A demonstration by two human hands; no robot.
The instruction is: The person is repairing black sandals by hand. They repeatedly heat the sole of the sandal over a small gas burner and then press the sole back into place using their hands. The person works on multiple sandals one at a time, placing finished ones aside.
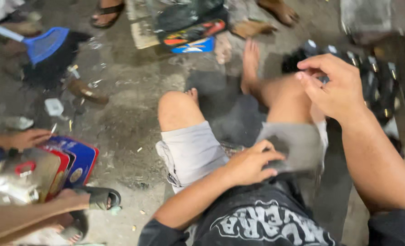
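I sit on a concrete floor in grey shorts (191, 150) and a black printed shirt (261, 223). My left hand (252, 165) rests on my lap between my thighs, fingers curled over a dark blurred patch; whether it grips anything is unclear. My right hand (337, 86) is raised above my right knee with thumb and fingers pinched together, and nothing shows between them. Just beyond it lies a pile of black sandals (375, 77) with small light tags.
At the left, another person's hands (27, 138) hold a blue and red box (72, 159) with shiny packets. A blue brush (45, 45) and scraps of litter lie on the far-left floor. Coloured sandals (191, 38) and other people's feet (107, 13) are at the top.
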